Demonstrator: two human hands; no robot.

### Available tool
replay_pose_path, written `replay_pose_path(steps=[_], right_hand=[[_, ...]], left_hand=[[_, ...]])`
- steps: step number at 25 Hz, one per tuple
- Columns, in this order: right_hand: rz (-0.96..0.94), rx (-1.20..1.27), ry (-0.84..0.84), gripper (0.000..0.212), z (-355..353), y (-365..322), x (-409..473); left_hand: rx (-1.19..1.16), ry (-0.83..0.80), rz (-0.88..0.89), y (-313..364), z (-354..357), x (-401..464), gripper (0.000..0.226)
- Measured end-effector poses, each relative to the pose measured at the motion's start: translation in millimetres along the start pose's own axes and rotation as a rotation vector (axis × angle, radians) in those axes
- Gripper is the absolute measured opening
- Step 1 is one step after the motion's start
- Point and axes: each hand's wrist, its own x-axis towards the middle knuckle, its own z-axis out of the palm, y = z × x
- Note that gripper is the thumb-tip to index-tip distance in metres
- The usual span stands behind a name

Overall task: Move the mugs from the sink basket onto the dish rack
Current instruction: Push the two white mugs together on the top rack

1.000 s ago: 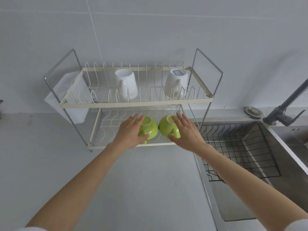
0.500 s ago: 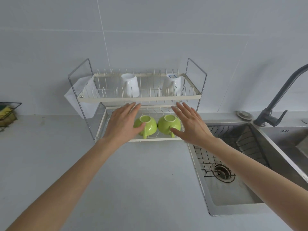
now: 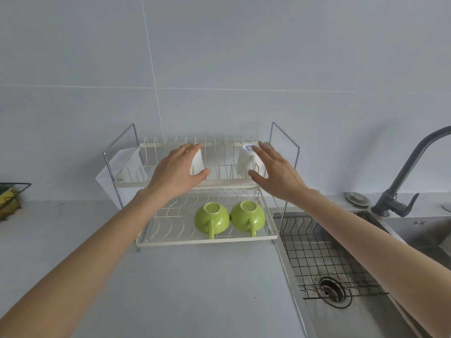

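Observation:
Two green mugs stand upside down side by side on the lower shelf of the white wire dish rack [image 3: 207, 241], the left green mug [image 3: 211, 219] and the right green mug [image 3: 247, 217], handles toward me. On the upper shelf stand two white mugs, one [image 3: 198, 163] partly behind my left hand [image 3: 176, 172], the other [image 3: 246, 162] partly behind my right hand [image 3: 275, 173]. Both hands hover in front of the upper shelf with fingers spread and hold nothing. The black wire sink basket [image 3: 324, 262] lies in the sink with no mugs in it.
A steel sink [image 3: 314, 320] with a drain sits at the right, with a dark faucet [image 3: 400, 191] behind it. A black wire holder with a yellow sponge [image 3: 9, 201] stands at the far left. Grey countertop [image 3: 183, 289] spreads in front of the rack.
Both hands let go of the green mugs on the lower shelf, opened, and rose to the level of the upper shelf. The view pulled back from the rack.

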Motion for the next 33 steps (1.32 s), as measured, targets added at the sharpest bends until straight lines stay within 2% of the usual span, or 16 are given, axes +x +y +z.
replay_pose_path(steps=[10,16,23,33], right_hand=[[0.189,0.06,-0.219,0.066,2,23,72],[0.216,0.093,-0.254,0.06,10,25,85],[0.24,0.091,-0.248,0.042,10,30,90],[0.208,0.119,-0.248,0.061,10,39,93]], left_hand=[[-0.023,-0.237,-0.163,-38,16,71,0.066],[-0.058,-0.199,-0.126,-40,27,78,0.05],[-0.074,-0.246,-0.116,-20,34,94,0.05],[-0.1,-0.26,-0.047,15,55,108,0.051]])
